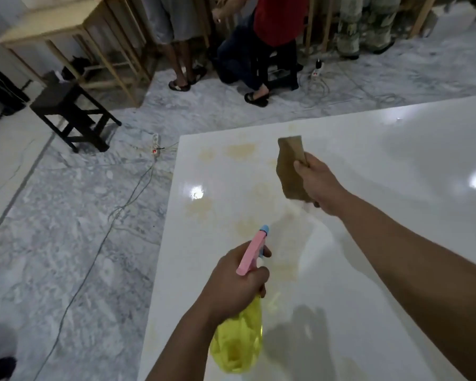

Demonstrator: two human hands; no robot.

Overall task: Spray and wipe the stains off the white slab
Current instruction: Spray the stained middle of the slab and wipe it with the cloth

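Note:
A glossy white slab fills the right and lower part of the view. Faint yellowish-brown stains are scattered over its near-left area. My left hand grips a yellow spray bottle by its neck, and the pink and blue spray head points toward the stains. My right hand holds a brown cloth above the slab, past the spray bottle.
The slab's left edge drops to a grey marble floor. Cables and a power strip lie on the floor by the far corner. A dark stool, wooden tables and several standing people are beyond.

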